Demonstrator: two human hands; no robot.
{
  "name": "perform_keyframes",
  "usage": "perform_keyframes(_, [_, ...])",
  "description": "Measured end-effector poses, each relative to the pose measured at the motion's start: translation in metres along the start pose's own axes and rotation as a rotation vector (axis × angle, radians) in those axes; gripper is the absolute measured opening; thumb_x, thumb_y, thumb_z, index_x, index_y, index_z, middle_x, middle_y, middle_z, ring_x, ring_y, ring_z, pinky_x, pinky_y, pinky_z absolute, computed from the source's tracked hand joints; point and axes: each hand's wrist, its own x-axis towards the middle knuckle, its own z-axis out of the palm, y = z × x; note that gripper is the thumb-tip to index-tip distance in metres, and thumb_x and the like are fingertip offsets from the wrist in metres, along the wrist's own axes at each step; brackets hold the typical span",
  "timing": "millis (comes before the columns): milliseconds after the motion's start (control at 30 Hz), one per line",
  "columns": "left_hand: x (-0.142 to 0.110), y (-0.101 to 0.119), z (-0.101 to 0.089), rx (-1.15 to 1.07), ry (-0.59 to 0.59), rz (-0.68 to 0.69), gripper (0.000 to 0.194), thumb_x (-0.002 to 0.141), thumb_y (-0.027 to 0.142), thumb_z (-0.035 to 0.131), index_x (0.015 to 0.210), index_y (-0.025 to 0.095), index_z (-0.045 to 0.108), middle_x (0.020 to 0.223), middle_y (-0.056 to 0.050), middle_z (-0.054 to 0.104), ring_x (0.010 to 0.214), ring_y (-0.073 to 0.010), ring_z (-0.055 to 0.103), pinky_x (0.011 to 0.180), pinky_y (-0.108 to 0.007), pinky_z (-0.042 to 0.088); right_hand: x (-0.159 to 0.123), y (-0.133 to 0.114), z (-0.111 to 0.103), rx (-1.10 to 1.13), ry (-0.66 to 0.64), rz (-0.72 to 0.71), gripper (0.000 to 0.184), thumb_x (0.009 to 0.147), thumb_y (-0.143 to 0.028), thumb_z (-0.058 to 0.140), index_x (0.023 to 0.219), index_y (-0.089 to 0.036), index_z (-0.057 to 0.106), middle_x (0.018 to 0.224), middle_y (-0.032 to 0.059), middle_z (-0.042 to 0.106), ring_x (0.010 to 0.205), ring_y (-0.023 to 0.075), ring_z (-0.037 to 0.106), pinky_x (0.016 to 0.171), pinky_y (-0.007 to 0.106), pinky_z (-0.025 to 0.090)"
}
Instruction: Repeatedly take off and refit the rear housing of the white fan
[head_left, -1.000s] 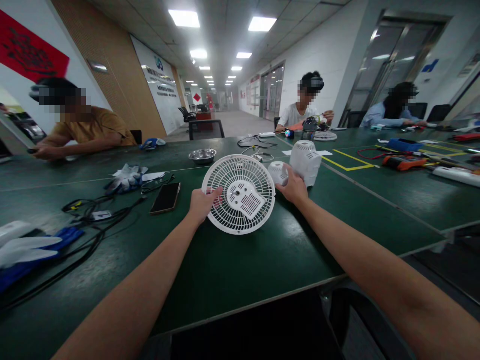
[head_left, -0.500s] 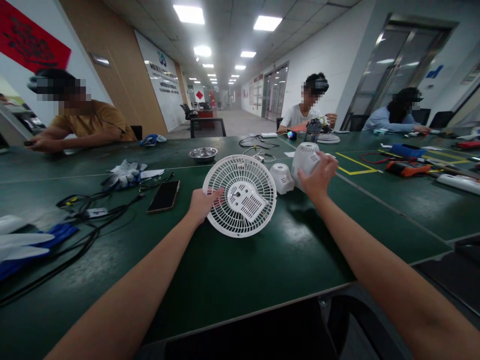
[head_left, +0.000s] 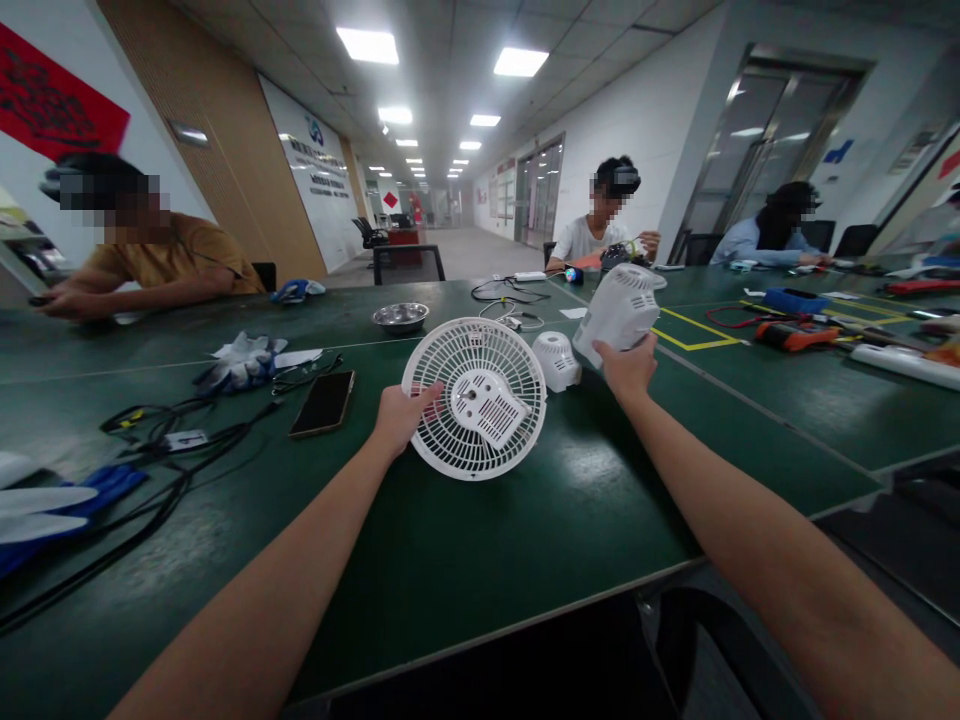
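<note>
Left hand (head_left: 401,415) clamped on left rim of white fan grille (head_left: 489,408), thumb over near face; grille held tilted above green table (head_left: 525,560), mid-scene. Right hand (head_left: 630,368), at small vented housing (head_left: 556,362) second ago, now grips large vented housing (head_left: 619,308), far right of grille. Large housing, upright then, now leans right; cannot tell if base touches table. Small housing released, between them. Apparent meaning: each hand now occupied with one fan part.
</note>
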Motion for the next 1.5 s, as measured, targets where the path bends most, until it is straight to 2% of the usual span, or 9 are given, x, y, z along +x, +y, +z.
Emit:
perform_keyframes(133, [0.004,-0.005,0.000,-0.007,-0.014,0.003,0.020,0.077,0.028,0.083,0.084,0.011,0.076,0.077,-0.009,0.077,0.067,-0.0230,0.074,0.066,-0.037,0.063,-0.017,-0.028,0.005,0.092,0.033,-0.162,0.072,0.067,-0.054,0.078,0.122,-0.020,0.046,0.116,0.0153,0.069,0.103,0.0330,0.067,0.093,0.047,0.050])
perform_keyframes(367, [0.005,-0.008,-0.002,-0.021,-0.030,-0.003,0.020,0.079,0.028,0.081,0.087,0.010,0.076,0.080,-0.010,0.077,0.068,-0.0215,0.073,0.067,-0.037,0.063,-0.044,-0.034,0.026,0.003,-0.250,-0.216,0.070,0.064,-0.053,0.079,0.119,-0.021,0.049,0.113,0.0144,0.070,0.101,0.0337,0.067,0.092,0.048,0.051])
perform_keyframes(667, [0.004,-0.006,-0.003,-0.004,-0.042,0.002,0.021,0.079,0.029,0.081,0.088,0.010,0.076,0.080,-0.010,0.077,0.069,-0.0226,0.074,0.066,-0.036,0.062,0.004,0.003,-0.003,-0.008,-0.102,-0.108,0.077,0.059,-0.051,0.083,0.122,-0.019,0.051,0.118,0.0167,0.068,0.105,0.0349,0.066,0.096,0.053,0.049])
perform_keyframes(833, [0.002,-0.005,-0.001,0.004,-0.020,0.003,0.021,0.078,0.028,0.081,0.087,0.010,0.075,0.077,-0.010,0.077,0.067,-0.0225,0.073,0.066,-0.037,0.061,0.021,0.022,-0.010,-0.012,-0.116,-0.069,0.080,0.055,-0.044,0.085,0.123,-0.021,0.050,0.122,0.0139,0.066,0.110,0.0343,0.064,0.100,0.053,0.047])
perform_keyframes(933, [0.001,-0.003,-0.001,-0.003,-0.017,0.002,0.021,0.078,0.028,0.081,0.087,0.010,0.075,0.077,-0.010,0.076,0.067,-0.0222,0.072,0.066,-0.036,0.061,0.024,0.023,-0.008,0.064,-0.088,-0.081,0.085,0.058,-0.044,0.082,0.131,-0.022,0.045,0.128,0.0149,0.063,0.115,0.0340,0.062,0.101,0.053,0.047])
perform_keyframes(1033, [0.002,-0.003,-0.002,-0.012,-0.037,-0.015,0.023,0.078,0.029,0.080,0.089,0.009,0.075,0.079,-0.011,0.077,0.069,-0.0223,0.073,0.068,-0.037,0.061,0.025,0.021,-0.006,0.158,-0.043,-0.183,0.086,0.063,-0.045,0.079,0.137,-0.021,0.041,0.133,0.0162,0.060,0.119,0.0328,0.060,0.103,0.052,0.046])
perform_keyframes(1200, [0.004,-0.007,-0.004,0.010,-0.055,-0.024,0.026,0.079,0.032,0.080,0.092,0.010,0.075,0.083,-0.012,0.077,0.072,-0.0233,0.074,0.070,-0.038,0.061,0.026,0.018,-0.007,0.295,-0.004,-0.222,0.083,0.061,-0.043,0.080,0.132,-0.018,0.047,0.126,0.0139,0.064,0.111,0.0289,0.063,0.100,0.046,0.048])
perform_keyframes(1333, [0.005,-0.008,-0.004,0.002,-0.049,-0.025,0.024,0.079,0.031,0.080,0.092,0.011,0.075,0.083,-0.011,0.077,0.072,-0.0229,0.073,0.071,-0.038,0.061,0.025,0.017,-0.008,0.284,-0.001,-0.201,0.080,0.061,-0.042,0.079,0.129,-0.019,0.045,0.122,0.0121,0.064,0.104,0.0266,0.065,0.096,0.044,0.050])
perform_keyframes(1500, [0.003,-0.005,-0.004,0.011,-0.062,-0.027,0.022,0.080,0.030,0.079,0.092,0.012,0.075,0.084,-0.011,0.078,0.073,-0.0235,0.074,0.069,-0.037,0.061,0.020,0.015,-0.009,0.265,-0.055,-0.276,0.080,0.066,-0.046,0.076,0.132,-0.018,0.039,0.131,0.0166,0.059,0.111,0.0270,0.063,0.098,0.042,0.049])
